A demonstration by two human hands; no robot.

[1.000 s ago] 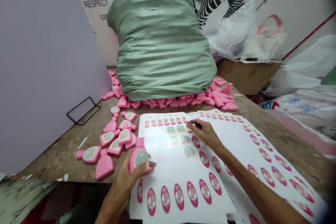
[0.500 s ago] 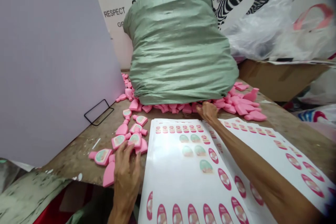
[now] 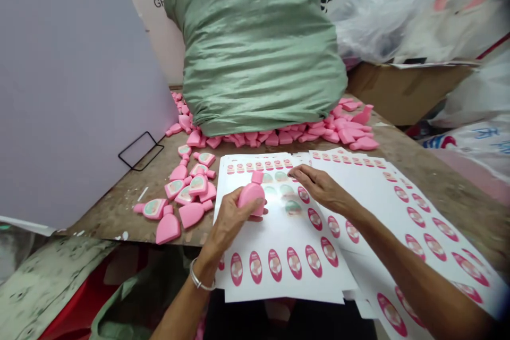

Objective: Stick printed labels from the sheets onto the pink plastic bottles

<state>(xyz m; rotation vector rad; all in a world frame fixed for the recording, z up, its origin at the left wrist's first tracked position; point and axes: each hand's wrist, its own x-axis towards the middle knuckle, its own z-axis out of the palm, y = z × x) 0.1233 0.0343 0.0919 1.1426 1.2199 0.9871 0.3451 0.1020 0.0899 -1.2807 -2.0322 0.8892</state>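
My left hand (image 3: 233, 218) is closed around a small pink plastic bottle (image 3: 252, 196), cap pointing up and away, no label on the face I see. It is held over a white sheet of stickers (image 3: 255, 234) printed with pink ovals, small pink labels and a few green ones. Over the sheet's upper right, my right hand (image 3: 321, 186) has its fingers pressed together by the green stickers (image 3: 286, 190); whatever is at the fingertips is too small to make out. Left of the sheet lies a group of pink bottles (image 3: 191, 215), several with green labels on them.
A big green cloth sack (image 3: 258, 53) stands at the back, with a heap of pink bottles (image 3: 350, 133) around its base. More sticker sheets (image 3: 370, 196) overlap on the right. A grey-white panel (image 3: 79, 90) and a black wire frame (image 3: 139, 151) are at left, a cardboard box (image 3: 390, 90) at right.
My left hand has moved from the labelled bottles to over the sheet and now holds a bottle. My right hand has come back from the heap to the sheet's stickers. The view has tilted down.
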